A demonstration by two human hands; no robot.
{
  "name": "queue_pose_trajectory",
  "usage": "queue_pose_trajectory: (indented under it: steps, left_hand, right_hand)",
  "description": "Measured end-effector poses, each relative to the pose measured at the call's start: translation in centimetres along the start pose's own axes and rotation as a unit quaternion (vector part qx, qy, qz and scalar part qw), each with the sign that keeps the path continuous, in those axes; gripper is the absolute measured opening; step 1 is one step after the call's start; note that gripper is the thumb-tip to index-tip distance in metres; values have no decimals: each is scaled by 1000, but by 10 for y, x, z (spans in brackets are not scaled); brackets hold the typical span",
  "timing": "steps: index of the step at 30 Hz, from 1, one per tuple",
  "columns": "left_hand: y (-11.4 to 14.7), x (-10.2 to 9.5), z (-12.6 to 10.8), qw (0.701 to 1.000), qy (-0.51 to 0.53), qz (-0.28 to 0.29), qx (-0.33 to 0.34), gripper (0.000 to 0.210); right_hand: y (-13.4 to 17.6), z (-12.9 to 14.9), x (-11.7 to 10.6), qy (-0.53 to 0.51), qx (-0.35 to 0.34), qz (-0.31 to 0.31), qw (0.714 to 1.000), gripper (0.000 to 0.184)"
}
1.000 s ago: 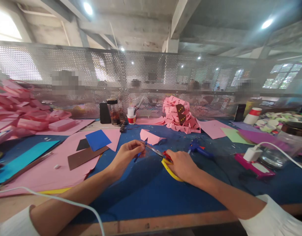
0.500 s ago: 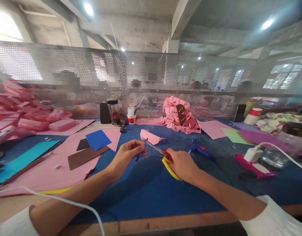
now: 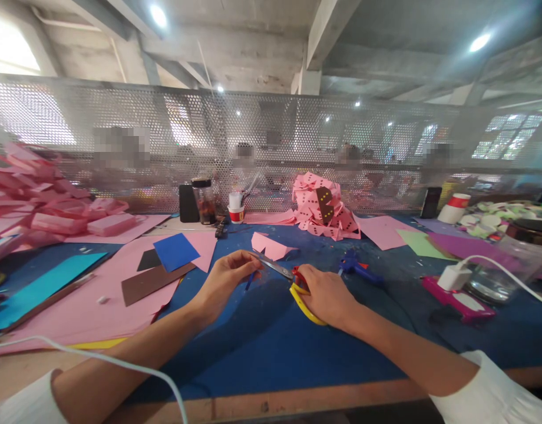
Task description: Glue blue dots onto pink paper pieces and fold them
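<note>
My left hand is closed in a pinch on a narrow blue strip, whose lower end hangs below the fingers. My right hand grips scissors by their red and yellow handles. The blades point left and reach the fingertips of my left hand, beside the strip. Just beyond the blades, a folded pink paper piece lies on the blue mat. Part of the strip is hidden by my fingers.
A blue glue gun lies right of my right hand. Blue foam sheet and brown strip rest on pink sheets at left. Behind stand a pink dotted pile, a paper cup and a jar. A white cable crosses my left forearm.
The scissor blades have closed together at my left fingertips, and the handles have drawn slightly closer. Both hands stay in nearly the same place.
</note>
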State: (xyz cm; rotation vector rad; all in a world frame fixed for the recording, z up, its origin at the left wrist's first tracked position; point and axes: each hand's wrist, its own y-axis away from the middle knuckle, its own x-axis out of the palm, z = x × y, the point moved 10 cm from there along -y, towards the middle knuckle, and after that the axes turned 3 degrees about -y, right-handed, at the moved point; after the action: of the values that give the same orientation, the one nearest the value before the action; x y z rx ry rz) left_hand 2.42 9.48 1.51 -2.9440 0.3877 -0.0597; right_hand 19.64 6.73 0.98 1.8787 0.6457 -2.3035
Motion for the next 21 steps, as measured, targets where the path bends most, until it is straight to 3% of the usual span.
queue_pose_trajectory:
  steps: [21]
  left_hand:
    - [-2, -2, 7, 1000, 8, -5, -18, 15]
  right_hand:
    - [0, 1, 2, 14, 13, 27, 999, 28]
